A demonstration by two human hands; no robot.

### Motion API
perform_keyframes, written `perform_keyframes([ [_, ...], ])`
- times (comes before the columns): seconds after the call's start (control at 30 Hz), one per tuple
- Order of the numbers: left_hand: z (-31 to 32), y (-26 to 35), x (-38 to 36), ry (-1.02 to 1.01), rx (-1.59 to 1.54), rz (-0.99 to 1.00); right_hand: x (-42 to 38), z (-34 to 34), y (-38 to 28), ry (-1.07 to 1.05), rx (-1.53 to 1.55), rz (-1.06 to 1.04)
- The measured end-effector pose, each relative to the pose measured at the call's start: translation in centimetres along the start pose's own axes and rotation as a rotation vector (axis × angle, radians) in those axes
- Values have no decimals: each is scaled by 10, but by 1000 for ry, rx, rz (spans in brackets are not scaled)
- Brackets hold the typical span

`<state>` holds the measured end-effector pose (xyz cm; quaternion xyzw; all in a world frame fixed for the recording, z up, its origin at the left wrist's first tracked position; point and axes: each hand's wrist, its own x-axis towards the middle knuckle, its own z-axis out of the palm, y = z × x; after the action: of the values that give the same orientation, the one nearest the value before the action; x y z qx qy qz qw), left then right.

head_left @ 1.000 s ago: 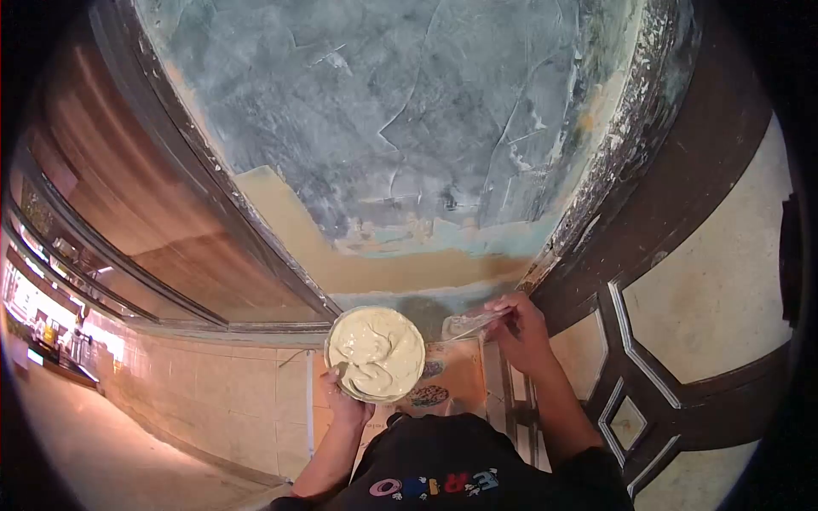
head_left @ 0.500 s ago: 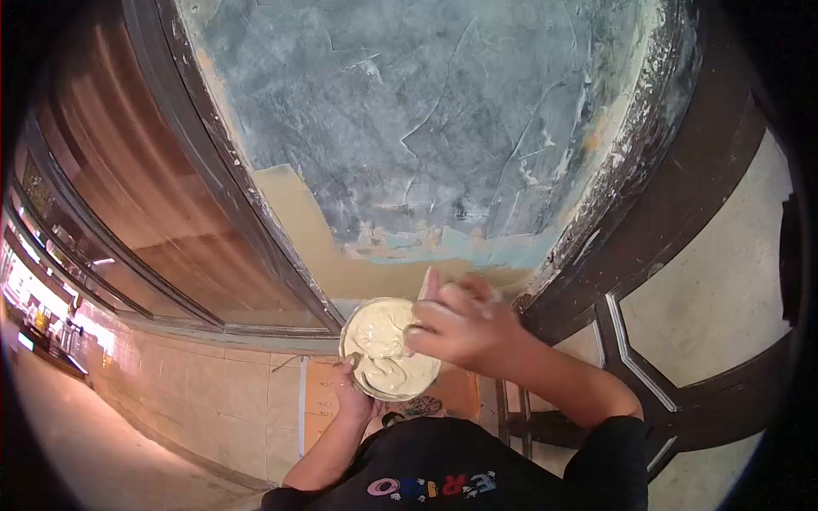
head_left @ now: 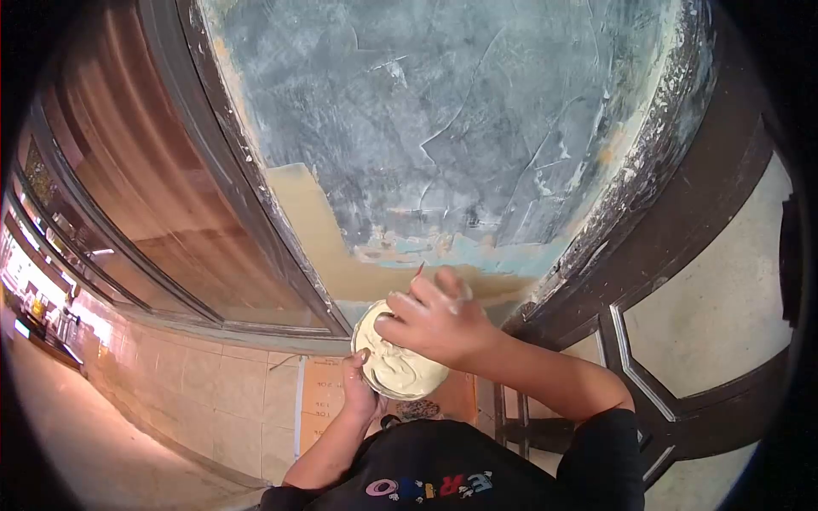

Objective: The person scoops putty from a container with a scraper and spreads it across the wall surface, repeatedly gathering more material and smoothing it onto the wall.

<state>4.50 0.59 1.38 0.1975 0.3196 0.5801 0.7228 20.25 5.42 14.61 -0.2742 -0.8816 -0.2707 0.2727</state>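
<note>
A round tub [head_left: 414, 393] filled with thick cream-coloured paste is held at its left rim and underside by my left hand [head_left: 359, 387], the thumb on the edge. Over the upper right of the tub is my right hand [head_left: 434, 317], its fingers curled around a thin tool; only a reddish tip [head_left: 420, 268] of it shows above the fingers. The rest of the tool is hidden by the hand. In front stands a wall panel [head_left: 426, 153] with patchy grey-blue plaster, ridges and a beige strip along its bottom.
A dark window frame [head_left: 247, 217] with brown curtain behind glass stands on the left. Dark wooden door panelling [head_left: 682, 204] with pale panes is on the right. Below are floor tiles [head_left: 230, 396] and an orange printed sheet [head_left: 319, 396] by the tub.
My right hand has moved slightly left and its tool has turned, showing less of its pinkish face. The tub and my left hand have shifted a little right in view.
</note>
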Motion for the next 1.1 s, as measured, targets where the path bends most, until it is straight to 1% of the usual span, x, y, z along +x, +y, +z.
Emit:
perform_keyframes([
  [0.07,2,9,2,-14,-46,2,2,-15,7,-14,14,66],
  [0.13,2,15,5,-30,-99,11,-3,-20,8,8,6,35],
  [0.2,-1,16,7,-48,-149,15,-13,-15,-5,-72,5,31],
  [0.23,6,13,4,25,-75,12,-13,-3,-10,-107,46,-25],
  [0.27,-3,-2,8,36,-34,7,-10,4,-11,-111,43,-18],
  [0.33,3,-4,10,97,-12,14,-1,11,-3,-66,-35,84],
  [0.4,1,0,11,0,-89,46,-1,-1,7,-24,-23,127],
  [0.47,-9,3,16,-23,-102,65,0,-23,10,25,-54,147],
  [0.5,-3,10,14,-23,-131,62,-1,-28,6,-26,-60,98],
  [0.53,0,13,13,-22,-158,59,-5,-19,-1,-26,-57,94],
  [0.6,-3,3,14,11,-168,36,-15,15,-15,-51,12,13],
  [0.63,-4,-6,15,54,-135,36,-12,24,-10,-136,57,59],
  [0.67,-2,-11,15,97,-104,44,-9,24,-3,-132,58,60],
  [0.7,2,-10,15,44,-156,25,-2,16,4,-102,75,147],
  [0.73,0,-8,15,45,-150,25,3,8,10,-74,92,238],
  [0.8,-1,-4,15,79,-165,30,-2,-9,18,-113,118,245],
  [0.87,3,10,16,73,-151,42,-11,-16,16,-143,92,82],
  [0.9,1,14,17,44,-208,27,-19,-5,11,-131,30,13],
  [0.93,0,16,17,16,-262,8,-22,9,10,-133,32,14],
  [0.97,6,13,17,62,-199,-5,-23,24,7,-121,33,-2],
  [1.0,8,9,17,59,-195,-11,-19,29,4,-109,30,-18],
  [1.07,9,2,22,140,-95,1,-9,26,11,-117,17,29],
  [1.1,7,3,25,96,-131,31,-5,20,15,-80,4,46],
])
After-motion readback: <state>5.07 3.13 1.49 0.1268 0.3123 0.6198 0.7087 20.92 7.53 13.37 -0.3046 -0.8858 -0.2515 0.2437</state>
